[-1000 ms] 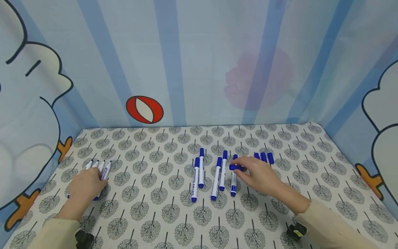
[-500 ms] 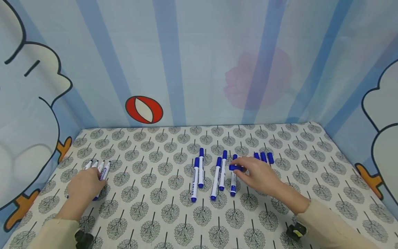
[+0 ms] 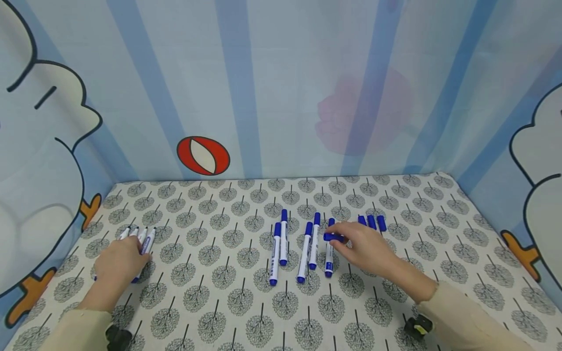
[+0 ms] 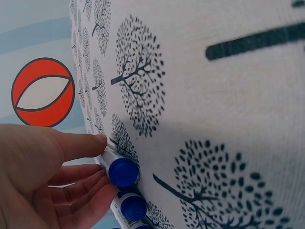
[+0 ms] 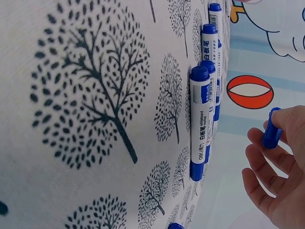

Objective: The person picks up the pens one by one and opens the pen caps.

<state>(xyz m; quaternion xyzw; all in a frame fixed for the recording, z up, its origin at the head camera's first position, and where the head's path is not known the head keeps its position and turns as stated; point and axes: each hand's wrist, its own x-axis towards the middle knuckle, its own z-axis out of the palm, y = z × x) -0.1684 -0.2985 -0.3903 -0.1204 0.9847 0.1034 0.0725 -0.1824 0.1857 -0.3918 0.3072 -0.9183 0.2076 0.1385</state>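
- right hand [image 3: 364, 243]: thumb and fingers pinch a blue cap [image 3: 333, 237], raised off the desk [image 3: 219, 273], before the rightmost capped marker [image 3: 330, 258] in the head view.
- cap's long axis: roughly left to right; cannot tell which end is open.
- left hand [image 3: 120, 261]: thumb and fingers narrow on an uncapped marker [image 3: 149, 241], one of four at desk left, nibs pointing away from the person.
- five capped markers mid-desk, caps away; three loose caps [image 3: 371, 222] beyond right hand.
- versus half a second ago: hands and cap unmoved.
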